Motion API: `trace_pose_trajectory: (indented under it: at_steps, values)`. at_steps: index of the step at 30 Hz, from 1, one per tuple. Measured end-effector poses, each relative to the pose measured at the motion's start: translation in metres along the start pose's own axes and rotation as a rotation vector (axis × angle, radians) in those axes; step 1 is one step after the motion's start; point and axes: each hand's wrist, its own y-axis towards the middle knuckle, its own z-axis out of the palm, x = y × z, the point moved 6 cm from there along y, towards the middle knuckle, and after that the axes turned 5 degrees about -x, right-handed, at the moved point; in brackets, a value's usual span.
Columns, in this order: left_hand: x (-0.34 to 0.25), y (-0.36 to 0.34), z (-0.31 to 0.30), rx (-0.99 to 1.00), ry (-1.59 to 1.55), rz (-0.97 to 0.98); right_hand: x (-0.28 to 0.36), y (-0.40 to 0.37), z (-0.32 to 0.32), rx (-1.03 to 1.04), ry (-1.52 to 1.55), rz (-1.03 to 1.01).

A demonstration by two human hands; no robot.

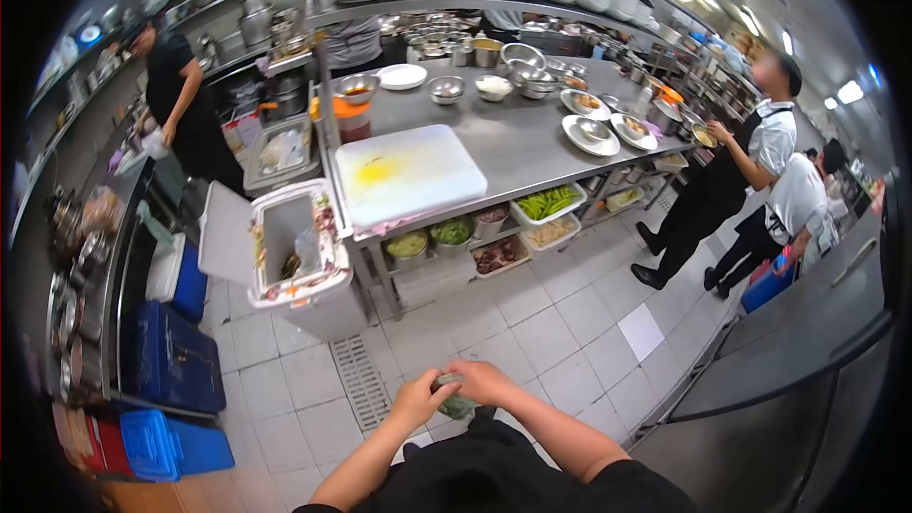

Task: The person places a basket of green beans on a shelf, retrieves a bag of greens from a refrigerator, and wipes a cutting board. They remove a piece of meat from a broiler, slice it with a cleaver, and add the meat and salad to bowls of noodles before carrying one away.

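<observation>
Low in the middle, my left hand (pixel 420 401) and my right hand (pixel 480 384) meet in front of my dark clothing. Fingers of both are closed around a small greenish bundle (pixel 458 407), perhaps a clear bag with something green in it; the hands partly hide it. Beyond them stands a steel counter (pixel 437 76), its near left corner holding a white cutting board (pixel 408 176) with a yellow stain. An open bin (pixel 290 237) with food scraps on its rim is left of the board.
Several plates and steel bowls (pixel 446 88) stand on the counter. Food containers (pixel 547 201) fill the shelf below. A person (pixel 750 171) stands at the right, another (pixel 180 100) at the left. Blue tubs (pixel 179 356) line the left side; a floor drain (pixel 359 380) lies ahead.
</observation>
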Motion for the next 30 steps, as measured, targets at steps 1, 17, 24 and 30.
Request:
trace_pose_trajectory:
  at_steps: [1, 17, 24, 30]
  values:
    - [-0.007, 0.019, 0.008, 0.014, 0.006, 0.008, -0.023, -0.001, -0.019, -0.018, 0.041, 0.113]
    - [-0.233, 0.367, 0.045, -0.070, 0.001, 0.343, -0.170, 0.125, -0.365, -0.461, 0.543, 0.033]
    - [-0.310, 0.510, -0.028, -0.449, -0.103, 0.553, -0.135, 0.236, -0.511, -0.741, 0.243, -0.245]
    - [-0.245, 0.572, -0.023, -0.502, 0.119, 0.380, -0.206, 0.334, -0.469, -0.700, -0.035, -0.468]
